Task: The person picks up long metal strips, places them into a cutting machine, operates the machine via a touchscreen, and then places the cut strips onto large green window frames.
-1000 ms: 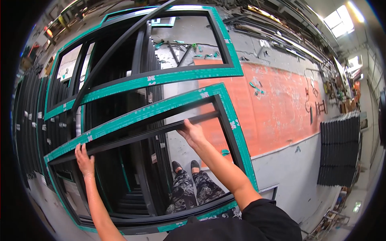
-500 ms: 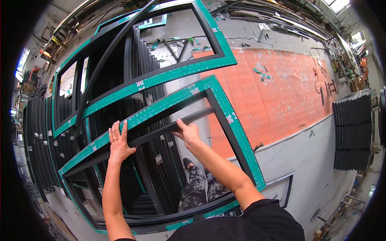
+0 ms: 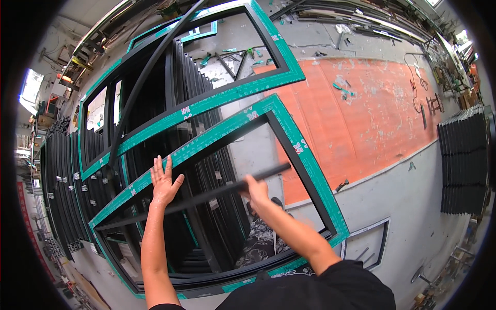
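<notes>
Bar slants across the frame — right hand grips it! Left hand lies open, unclenched, over the green edge.

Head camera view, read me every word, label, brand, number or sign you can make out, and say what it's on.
No text reads clearly enough to quote.
Nearer green-taped frame: white print and pinkish marks on the tape, too small.
Farther green-taped frame: similar markings, too small.
Red strip at left: marks too blurred.
Black bar in the right hand: no lettering discernible.
</notes>
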Available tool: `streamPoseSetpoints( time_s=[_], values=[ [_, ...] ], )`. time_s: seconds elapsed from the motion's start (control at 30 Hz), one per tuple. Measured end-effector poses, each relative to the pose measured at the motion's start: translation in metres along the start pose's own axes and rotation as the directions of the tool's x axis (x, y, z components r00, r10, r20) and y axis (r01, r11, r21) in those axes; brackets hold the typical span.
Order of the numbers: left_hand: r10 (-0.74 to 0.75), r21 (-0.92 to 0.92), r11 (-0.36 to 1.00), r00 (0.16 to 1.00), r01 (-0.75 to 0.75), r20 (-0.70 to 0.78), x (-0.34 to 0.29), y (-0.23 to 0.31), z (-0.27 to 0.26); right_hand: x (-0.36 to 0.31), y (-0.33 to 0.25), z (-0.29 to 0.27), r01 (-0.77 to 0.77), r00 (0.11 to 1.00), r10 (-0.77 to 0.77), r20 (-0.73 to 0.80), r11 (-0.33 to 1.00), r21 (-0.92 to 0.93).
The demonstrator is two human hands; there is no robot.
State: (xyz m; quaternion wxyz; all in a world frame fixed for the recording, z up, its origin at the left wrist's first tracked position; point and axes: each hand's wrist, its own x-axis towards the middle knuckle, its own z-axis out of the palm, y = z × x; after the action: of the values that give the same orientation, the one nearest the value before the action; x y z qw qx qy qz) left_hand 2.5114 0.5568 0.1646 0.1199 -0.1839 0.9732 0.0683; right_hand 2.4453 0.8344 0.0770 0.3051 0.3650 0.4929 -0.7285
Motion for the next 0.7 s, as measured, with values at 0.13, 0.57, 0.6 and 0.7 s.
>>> streamPoseSetpoints(
  time_s=[0.13, 0.57, 0.6, 0.7],
  values=[
    [0.002, -0.016, 1.000, 0.999, -0.002, -0.044, -0.007, 0.011, -0.002, -0.085, -0.006, -0.046, -0.076, 0.994, 0.071, 0.081, 0.995, 0.067],
    [0.276, -0.325, 0.915, 0.958, -0.239, 0.073, -0.199, 0.104, 0.015, -0.169, -0.088, -0.147, 0.290, 0.908, -0.038, 0.416, 0.774, -0.563],
    [0.251, -0.359, 0.916, 0.955, -0.180, 0.161, -0.202, 0.107, 0.009, -0.170, -0.077, -0.154, 0.614, 0.788, -0.199, 0.583, 0.337, -0.714],
    [0.179, -0.339, 0.938, 0.936, -0.069, 0.303, -0.211, 0.113, -0.007, -0.160, -0.036, -0.173, 0.813, 0.566, 0.130, 0.814, -0.249, -0.526]
  ],
)
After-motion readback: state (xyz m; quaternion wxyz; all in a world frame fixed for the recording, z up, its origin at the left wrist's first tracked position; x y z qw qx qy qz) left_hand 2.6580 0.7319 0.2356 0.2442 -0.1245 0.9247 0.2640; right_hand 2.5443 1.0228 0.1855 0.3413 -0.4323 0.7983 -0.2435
